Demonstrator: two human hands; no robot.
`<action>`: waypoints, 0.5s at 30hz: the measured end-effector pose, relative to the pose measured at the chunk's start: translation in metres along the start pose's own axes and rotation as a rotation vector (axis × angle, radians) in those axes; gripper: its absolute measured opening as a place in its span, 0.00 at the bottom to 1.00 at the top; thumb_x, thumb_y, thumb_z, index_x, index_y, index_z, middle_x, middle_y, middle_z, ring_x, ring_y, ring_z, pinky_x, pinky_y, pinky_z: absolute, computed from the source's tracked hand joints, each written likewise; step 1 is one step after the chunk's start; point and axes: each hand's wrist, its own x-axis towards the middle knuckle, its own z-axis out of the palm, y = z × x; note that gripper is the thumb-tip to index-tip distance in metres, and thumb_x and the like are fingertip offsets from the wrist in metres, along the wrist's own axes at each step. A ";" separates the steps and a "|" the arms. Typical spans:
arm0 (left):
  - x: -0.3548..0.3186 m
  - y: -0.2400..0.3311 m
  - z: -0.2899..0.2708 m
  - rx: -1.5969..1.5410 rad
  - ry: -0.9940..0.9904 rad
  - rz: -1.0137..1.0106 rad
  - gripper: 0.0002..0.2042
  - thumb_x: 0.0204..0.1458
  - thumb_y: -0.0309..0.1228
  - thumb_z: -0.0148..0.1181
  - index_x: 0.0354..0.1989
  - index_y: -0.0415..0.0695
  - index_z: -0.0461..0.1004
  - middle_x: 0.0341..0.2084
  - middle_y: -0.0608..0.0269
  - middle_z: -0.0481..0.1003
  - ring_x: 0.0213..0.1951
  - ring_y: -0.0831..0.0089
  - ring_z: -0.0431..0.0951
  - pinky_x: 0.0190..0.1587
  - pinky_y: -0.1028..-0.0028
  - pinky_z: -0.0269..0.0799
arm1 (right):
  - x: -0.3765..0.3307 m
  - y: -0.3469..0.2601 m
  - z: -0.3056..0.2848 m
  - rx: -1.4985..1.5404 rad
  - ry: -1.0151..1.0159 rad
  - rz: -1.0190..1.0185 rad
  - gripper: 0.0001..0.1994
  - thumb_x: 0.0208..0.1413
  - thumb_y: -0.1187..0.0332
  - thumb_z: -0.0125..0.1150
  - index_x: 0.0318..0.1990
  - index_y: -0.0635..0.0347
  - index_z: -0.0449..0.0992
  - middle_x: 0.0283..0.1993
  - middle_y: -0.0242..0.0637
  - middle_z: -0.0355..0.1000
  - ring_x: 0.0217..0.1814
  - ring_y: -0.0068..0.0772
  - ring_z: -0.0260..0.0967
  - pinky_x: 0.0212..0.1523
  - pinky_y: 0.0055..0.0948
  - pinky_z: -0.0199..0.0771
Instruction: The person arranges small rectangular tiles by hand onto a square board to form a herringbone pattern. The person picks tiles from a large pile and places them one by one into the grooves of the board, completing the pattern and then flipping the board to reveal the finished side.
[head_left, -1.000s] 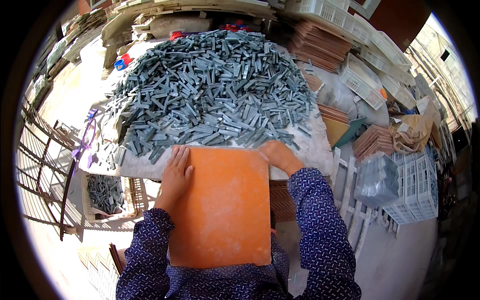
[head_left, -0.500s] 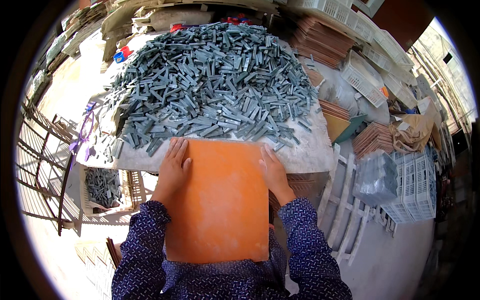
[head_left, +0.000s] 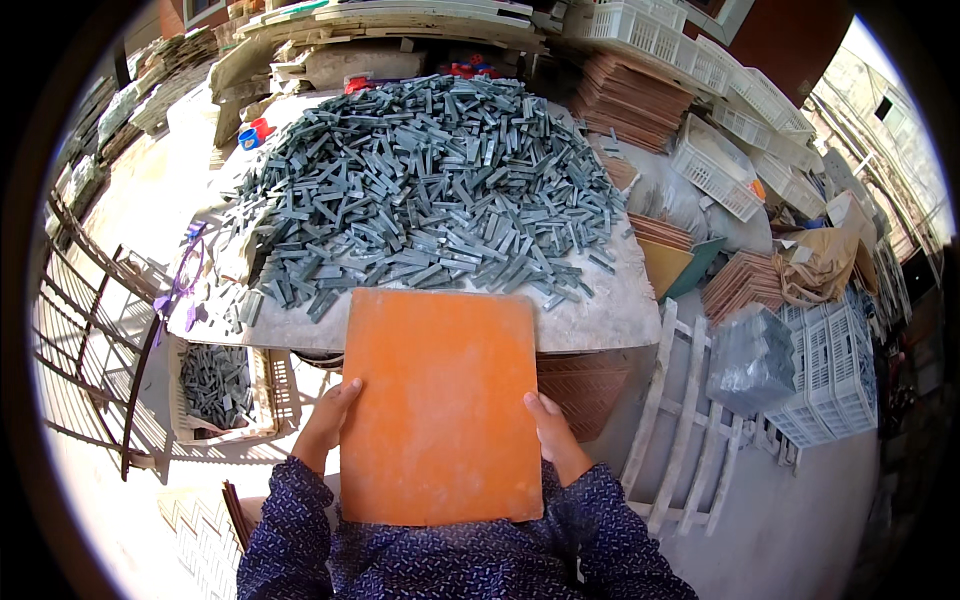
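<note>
An orange rectangular board (head_left: pixel 440 410), smudged with pale dust, spans from my lap to the near edge of the table. Its left edge is gripped by my left hand (head_left: pixel 328 420), with the thumb on top and the fingers hidden beneath. My right hand (head_left: pixel 555 435) grips the opposite edge the same way. Just beyond the board's far edge, a heap of small grey-green stone strips (head_left: pixel 430 190) covers much of the pale tabletop (head_left: pixel 610 320).
A crate of stone strips (head_left: pixel 265 400) stands on the floor at left, beside a curved metal railing (head_left: pixel 130 400). Right of the table are a white wooden pallet (head_left: pixel 680 430), plastic-wrapped packs (head_left: pixel 750 355), white crates (head_left: pixel 825 360) and stacked brown boards (head_left: pixel 630 100). Small cups (head_left: pixel 250 137) sit far left.
Both hands have slid down from the board's far corners toward me and now grip its side edges. The view has tilted slightly upward.
</note>
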 end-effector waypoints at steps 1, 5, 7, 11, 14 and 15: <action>-0.003 -0.003 -0.003 -0.029 0.000 0.015 0.23 0.61 0.40 0.50 0.55 0.32 0.66 0.51 0.55 0.72 0.51 0.68 0.73 0.54 0.71 0.67 | 0.000 0.003 0.002 -0.044 0.011 -0.018 0.20 0.64 0.60 0.49 0.55 0.68 0.67 0.52 0.36 0.70 0.51 0.26 0.68 0.51 0.28 0.68; -0.009 -0.010 0.000 -0.101 -0.038 0.031 0.24 0.59 0.40 0.52 0.56 0.33 0.65 0.52 0.55 0.72 0.52 0.67 0.73 0.55 0.71 0.67 | -0.014 0.018 -0.010 -0.105 0.038 0.004 0.21 0.64 0.59 0.50 0.57 0.67 0.66 0.53 0.37 0.70 0.53 0.28 0.68 0.53 0.29 0.68; -0.021 -0.001 0.004 -0.069 -0.041 -0.016 0.25 0.58 0.40 0.54 0.56 0.32 0.65 0.52 0.55 0.72 0.52 0.68 0.72 0.55 0.71 0.67 | -0.014 0.012 -0.010 -0.098 0.015 0.069 0.22 0.63 0.58 0.51 0.57 0.67 0.66 0.53 0.37 0.71 0.53 0.28 0.68 0.53 0.29 0.68; 0.016 0.002 -0.020 -0.012 -0.099 -0.053 0.26 0.57 0.43 0.55 0.57 0.36 0.65 0.51 0.58 0.72 0.53 0.69 0.72 0.54 0.73 0.67 | 0.022 -0.016 -0.006 -0.172 -0.061 0.061 0.26 0.62 0.53 0.52 0.58 0.65 0.66 0.55 0.38 0.69 0.55 0.30 0.67 0.54 0.32 0.68; 0.034 0.021 -0.010 -0.220 -0.234 0.098 0.28 0.58 0.46 0.53 0.58 0.35 0.64 0.53 0.59 0.70 0.53 0.71 0.71 0.54 0.74 0.66 | 0.053 -0.040 0.010 0.046 -0.072 0.178 0.28 0.61 0.49 0.52 0.59 0.64 0.65 0.58 0.40 0.67 0.58 0.33 0.65 0.57 0.36 0.66; 0.042 0.031 -0.005 -0.283 -0.286 0.150 0.29 0.58 0.47 0.53 0.59 0.35 0.64 0.54 0.60 0.70 0.54 0.72 0.70 0.54 0.74 0.66 | 0.066 -0.037 0.008 0.061 -0.087 0.138 0.30 0.60 0.48 0.52 0.60 0.63 0.64 0.61 0.41 0.64 0.61 0.35 0.62 0.60 0.38 0.63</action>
